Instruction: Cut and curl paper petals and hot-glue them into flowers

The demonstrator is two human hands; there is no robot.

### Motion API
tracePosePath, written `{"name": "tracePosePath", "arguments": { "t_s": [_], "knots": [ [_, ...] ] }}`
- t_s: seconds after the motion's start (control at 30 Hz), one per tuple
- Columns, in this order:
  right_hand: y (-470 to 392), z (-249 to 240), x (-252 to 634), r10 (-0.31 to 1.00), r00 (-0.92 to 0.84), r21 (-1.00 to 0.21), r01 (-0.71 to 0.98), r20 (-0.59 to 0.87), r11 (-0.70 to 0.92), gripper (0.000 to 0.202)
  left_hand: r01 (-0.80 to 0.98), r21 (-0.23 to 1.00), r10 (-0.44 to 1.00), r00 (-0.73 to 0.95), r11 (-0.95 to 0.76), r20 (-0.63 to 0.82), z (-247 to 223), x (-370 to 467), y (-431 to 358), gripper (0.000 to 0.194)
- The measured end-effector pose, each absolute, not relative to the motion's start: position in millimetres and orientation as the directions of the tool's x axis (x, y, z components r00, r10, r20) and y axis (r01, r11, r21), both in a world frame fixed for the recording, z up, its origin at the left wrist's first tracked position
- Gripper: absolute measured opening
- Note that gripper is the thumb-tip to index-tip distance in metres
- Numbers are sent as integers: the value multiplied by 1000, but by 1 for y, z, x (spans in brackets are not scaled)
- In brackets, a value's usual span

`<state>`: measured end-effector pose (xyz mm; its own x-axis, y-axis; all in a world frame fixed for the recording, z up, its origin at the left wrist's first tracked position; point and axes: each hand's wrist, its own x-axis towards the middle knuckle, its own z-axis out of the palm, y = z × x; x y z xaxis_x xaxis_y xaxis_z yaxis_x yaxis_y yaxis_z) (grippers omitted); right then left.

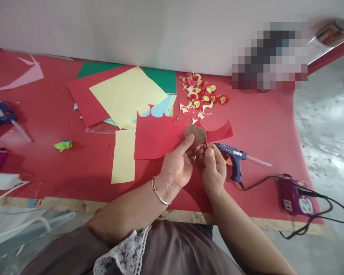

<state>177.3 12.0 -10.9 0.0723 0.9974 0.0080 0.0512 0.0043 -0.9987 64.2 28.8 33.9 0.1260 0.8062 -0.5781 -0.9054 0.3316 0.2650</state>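
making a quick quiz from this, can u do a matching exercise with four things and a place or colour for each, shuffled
Things:
1. cardboard
2. bracelet
3. lace
4. pink paper

Places or colours:
A. white
B. toward the far left of the table
C. held in the left hand
D. silver

Pairs: 1-C, 2-D, 3-A, 4-B
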Motion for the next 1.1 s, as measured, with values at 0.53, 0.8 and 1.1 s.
{"name": "tracePosePath", "arguments": {
  "t_s": [0.53, 0.8, 1.1],
  "knots": [
    [14, -10, 173, 992, 123, -998, -59, -41, -34, 52, -911, 204, 768, 163, 358, -620, 37, 69, 31, 24],
    [15, -9, 171, 991, 128, -999, -21, -39, -36, 57, -908, 263, 803, 120, 327, -583, 34, 70, 31, 25],
    [15, -6, 171, 993, 111, -997, -77, -38, -29, 58, -917, 301, 830, 56, 263, -555, 30, 70, 27, 32]
  ]
}}
